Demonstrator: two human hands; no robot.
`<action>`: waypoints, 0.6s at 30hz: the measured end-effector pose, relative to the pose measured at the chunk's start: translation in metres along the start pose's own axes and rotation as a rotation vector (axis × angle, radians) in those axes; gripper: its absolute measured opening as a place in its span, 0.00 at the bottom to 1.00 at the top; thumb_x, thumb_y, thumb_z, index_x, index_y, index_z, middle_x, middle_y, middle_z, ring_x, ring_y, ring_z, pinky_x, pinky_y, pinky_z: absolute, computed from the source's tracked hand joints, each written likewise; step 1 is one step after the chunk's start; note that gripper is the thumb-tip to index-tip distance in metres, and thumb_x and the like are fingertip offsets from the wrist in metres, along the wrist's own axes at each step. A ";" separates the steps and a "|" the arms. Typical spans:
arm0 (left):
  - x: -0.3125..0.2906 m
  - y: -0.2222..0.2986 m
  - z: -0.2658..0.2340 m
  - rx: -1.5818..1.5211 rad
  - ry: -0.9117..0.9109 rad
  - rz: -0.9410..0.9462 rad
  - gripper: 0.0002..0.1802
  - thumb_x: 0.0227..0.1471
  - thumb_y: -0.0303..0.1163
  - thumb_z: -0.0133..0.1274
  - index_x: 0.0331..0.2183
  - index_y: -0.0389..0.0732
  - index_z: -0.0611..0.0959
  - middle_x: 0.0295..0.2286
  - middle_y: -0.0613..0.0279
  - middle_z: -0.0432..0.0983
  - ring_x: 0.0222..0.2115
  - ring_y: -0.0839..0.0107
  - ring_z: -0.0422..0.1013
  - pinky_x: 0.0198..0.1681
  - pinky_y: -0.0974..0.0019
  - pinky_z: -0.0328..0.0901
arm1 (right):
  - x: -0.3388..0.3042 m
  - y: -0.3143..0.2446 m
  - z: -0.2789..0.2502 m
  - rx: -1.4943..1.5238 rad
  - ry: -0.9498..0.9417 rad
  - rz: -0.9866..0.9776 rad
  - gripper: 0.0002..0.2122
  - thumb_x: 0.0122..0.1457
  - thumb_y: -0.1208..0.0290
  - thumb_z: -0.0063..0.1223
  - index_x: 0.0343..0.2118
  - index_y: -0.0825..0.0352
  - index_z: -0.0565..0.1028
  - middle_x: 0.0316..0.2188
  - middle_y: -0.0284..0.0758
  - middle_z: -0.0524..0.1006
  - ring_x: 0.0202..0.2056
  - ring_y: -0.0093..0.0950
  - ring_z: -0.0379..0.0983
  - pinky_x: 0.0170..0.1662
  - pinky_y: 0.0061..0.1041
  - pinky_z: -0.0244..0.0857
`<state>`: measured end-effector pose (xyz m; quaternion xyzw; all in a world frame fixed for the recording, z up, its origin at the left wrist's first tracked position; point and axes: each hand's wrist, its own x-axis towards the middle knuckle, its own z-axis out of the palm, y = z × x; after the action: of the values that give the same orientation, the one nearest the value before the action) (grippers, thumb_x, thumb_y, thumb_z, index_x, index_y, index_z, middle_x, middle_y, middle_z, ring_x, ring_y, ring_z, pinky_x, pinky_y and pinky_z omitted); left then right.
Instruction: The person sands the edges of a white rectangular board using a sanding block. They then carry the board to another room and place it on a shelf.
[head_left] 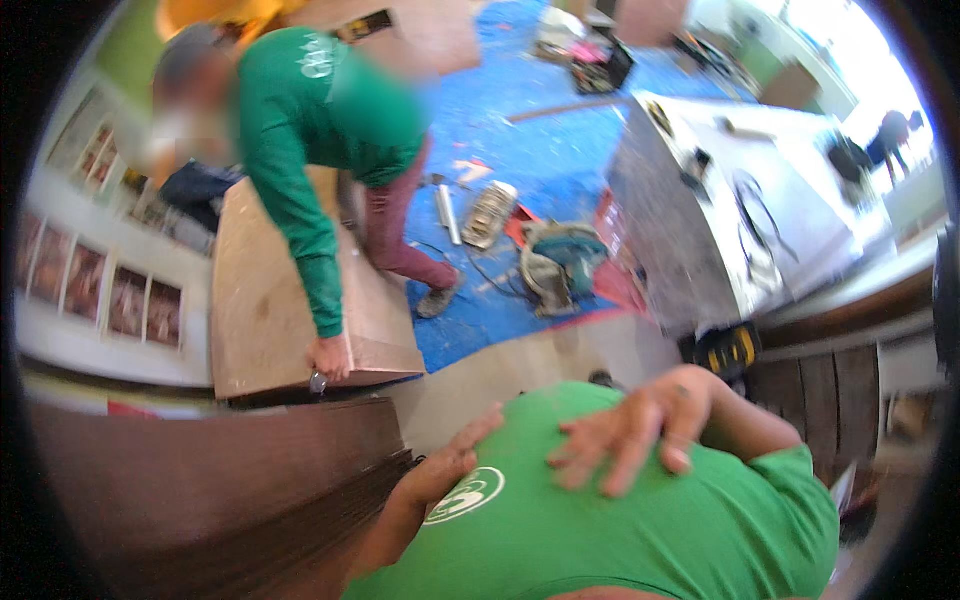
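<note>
My right hand (640, 425) lies over the front of my green T-shirt (640, 520), its fingers spread and nothing held in them. At the shirt's left side, beside a round white print, is my left hand (447, 468) with its fingers stretched out, also holding nothing. Ahead on the left, a co-worker (335, 130) in a green long-sleeved top bends over a large plywood box (275, 290). One hand of that person (330, 357) is at the box's near edge, next to a small shiny piece too blurred to name.
Brown wood panelling (230, 480) stands close on my left. A blue tarp (540, 150) covers the floor ahead, with a teal power saw (570, 265) and cords on it. A pale worktable (720, 240) with tools is at right, near a yellow-and-black tool (730, 350).
</note>
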<state>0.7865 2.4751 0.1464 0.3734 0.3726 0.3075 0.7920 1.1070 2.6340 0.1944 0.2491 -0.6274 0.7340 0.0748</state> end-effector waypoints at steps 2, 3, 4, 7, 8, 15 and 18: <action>0.011 -0.016 -0.006 0.040 0.159 -0.264 0.35 0.64 0.50 0.51 0.62 0.37 0.73 0.69 0.46 0.53 0.70 0.53 0.49 0.71 0.52 0.41 | -0.021 0.022 0.015 -0.101 0.282 0.300 0.27 0.69 0.48 0.47 0.64 0.61 0.71 0.68 0.46 0.64 0.70 0.44 0.53 0.70 0.46 0.41; 0.015 -0.020 -0.009 0.264 0.234 -0.346 0.33 0.65 0.48 0.50 0.63 0.36 0.72 0.69 0.46 0.52 0.70 0.54 0.49 0.71 0.54 0.43 | -0.030 0.041 0.014 -0.250 0.415 0.450 0.27 0.70 0.47 0.46 0.64 0.59 0.72 0.67 0.43 0.66 0.69 0.42 0.57 0.70 0.41 0.48; 0.014 -0.017 -0.014 0.557 0.229 -0.353 0.32 0.66 0.47 0.49 0.63 0.35 0.72 0.69 0.46 0.52 0.70 0.54 0.49 0.71 0.55 0.44 | -0.044 0.058 0.016 -0.210 0.610 0.677 0.26 0.70 0.46 0.45 0.62 0.60 0.74 0.65 0.41 0.69 0.64 0.39 0.63 0.66 0.40 0.54; -0.008 0.000 -0.008 0.391 0.059 -0.075 0.32 0.67 0.48 0.47 0.63 0.35 0.72 0.70 0.46 0.49 0.71 0.54 0.46 0.71 0.55 0.44 | -0.093 0.113 0.017 -0.523 0.666 1.589 0.27 0.67 0.44 0.46 0.52 0.64 0.80 0.53 0.38 0.80 0.48 0.38 0.78 0.54 0.39 0.69; -0.019 0.009 -0.002 0.150 -0.022 0.070 0.33 0.67 0.49 0.47 0.62 0.35 0.73 0.70 0.46 0.48 0.71 0.54 0.44 0.71 0.55 0.43 | -0.111 0.130 0.021 -0.498 0.740 1.568 0.26 0.65 0.44 0.49 0.49 0.64 0.81 0.49 0.39 0.81 0.46 0.40 0.79 0.51 0.41 0.70; -0.006 0.022 0.012 0.303 -0.204 0.088 0.36 0.66 0.56 0.44 0.62 0.38 0.74 0.69 0.44 0.49 0.72 0.54 0.39 0.71 0.54 0.40 | -0.222 0.213 0.069 -0.313 1.423 1.403 0.21 0.61 0.51 0.58 0.46 0.65 0.83 0.46 0.45 0.82 0.47 0.43 0.79 0.51 0.39 0.71; 0.000 0.017 0.012 0.601 0.048 -0.333 0.33 0.65 0.54 0.46 0.57 0.38 0.78 0.61 0.41 0.65 0.65 0.55 0.58 0.65 0.55 0.55 | -0.268 0.233 0.083 -0.214 1.502 1.447 0.23 0.61 0.51 0.59 0.49 0.65 0.82 0.47 0.45 0.82 0.48 0.43 0.78 0.53 0.38 0.70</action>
<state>0.7927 2.4799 0.1653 0.5168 0.5206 0.0591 0.6770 1.2631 2.5620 -0.1276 -0.7133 -0.4807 0.5100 0.0098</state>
